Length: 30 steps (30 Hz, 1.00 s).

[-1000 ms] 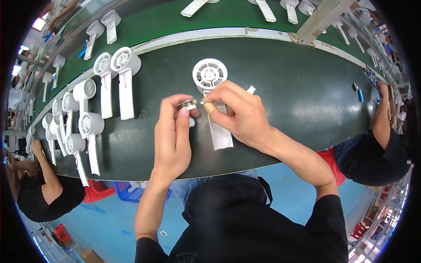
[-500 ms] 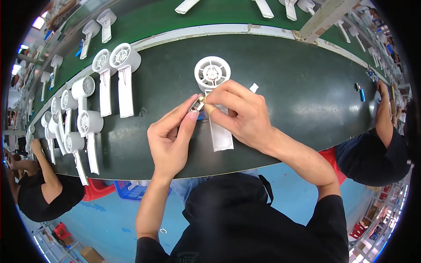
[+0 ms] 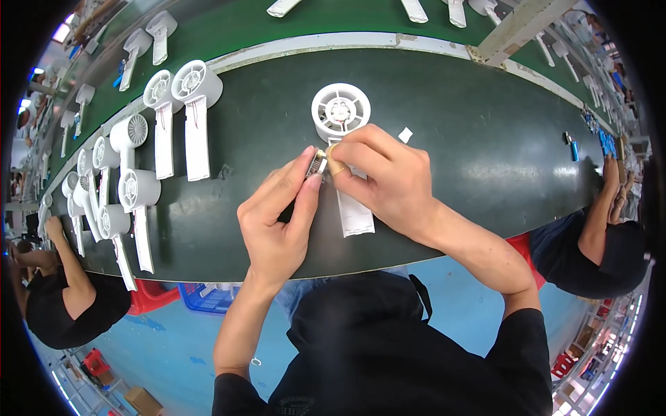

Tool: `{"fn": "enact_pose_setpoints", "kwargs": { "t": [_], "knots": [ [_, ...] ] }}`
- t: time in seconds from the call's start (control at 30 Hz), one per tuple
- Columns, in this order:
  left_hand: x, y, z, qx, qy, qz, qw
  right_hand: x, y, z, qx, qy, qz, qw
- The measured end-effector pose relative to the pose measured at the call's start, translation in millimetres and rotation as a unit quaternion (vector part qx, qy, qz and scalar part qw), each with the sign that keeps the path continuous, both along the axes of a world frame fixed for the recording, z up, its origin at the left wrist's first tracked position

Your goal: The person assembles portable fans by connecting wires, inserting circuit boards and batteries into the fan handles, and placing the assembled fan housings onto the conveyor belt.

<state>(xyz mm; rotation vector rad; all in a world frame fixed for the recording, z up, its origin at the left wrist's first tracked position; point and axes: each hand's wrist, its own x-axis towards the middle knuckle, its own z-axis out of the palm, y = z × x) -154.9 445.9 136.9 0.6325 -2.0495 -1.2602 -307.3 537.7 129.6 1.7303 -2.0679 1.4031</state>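
Observation:
My left hand (image 3: pixel 277 218) pinches a small circuit board (image 3: pixel 317 165) with pale parts on it between thumb and fingertips. Against its upper end, the closed fingertips of my right hand (image 3: pixel 392 177) press together. Tan covers wrap some of those fingertips, and what they grip is hidden. Beneath both hands lies a white handheld fan housing (image 3: pixel 355 215), its round head (image 3: pixel 340 112) away from me and its open handle toward me. My right hand covers the upper part of that handle.
Several white fan housings (image 3: pixel 196 128) stand at the left of the dark green table (image 3: pixel 458 111). A white scrap (image 3: pixel 406 134) lies right of the fan head. Small blue parts (image 3: pixel 574 150) sit at far right, near a co-worker's arm (image 3: pixel 602 201). A metal post (image 3: pixel 517 31) rises behind.
Both hands stay at the circuit board, which has tilted more upright. The blue bit below it no longer shows. The co-worker's hand at right has moved among the blue parts.

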Motion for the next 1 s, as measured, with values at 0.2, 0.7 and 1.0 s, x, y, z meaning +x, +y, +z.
{"fn": "enact_pose_setpoints", "kwargs": {
  "t": [0.2, 0.7, 1.0],
  "knots": [
    [-3.0, -0.5, 6.1, -0.101, -0.027, -0.008, 0.994, -5.1, 1.2, -1.2, 0.002, 0.066, 0.006, 0.998],
    [-0.4, -4.2, -0.4, -0.096, -0.014, -0.034, 0.995, -14.7, -0.8, -1.6, 0.009, -0.007, 0.082, 0.997],
    [3.0, -5.7, -6.1, -0.088, 0.013, -0.055, 0.995, -12.6, 2.0, -1.7, 0.02, -0.065, 0.112, 0.991]
  ]
}}
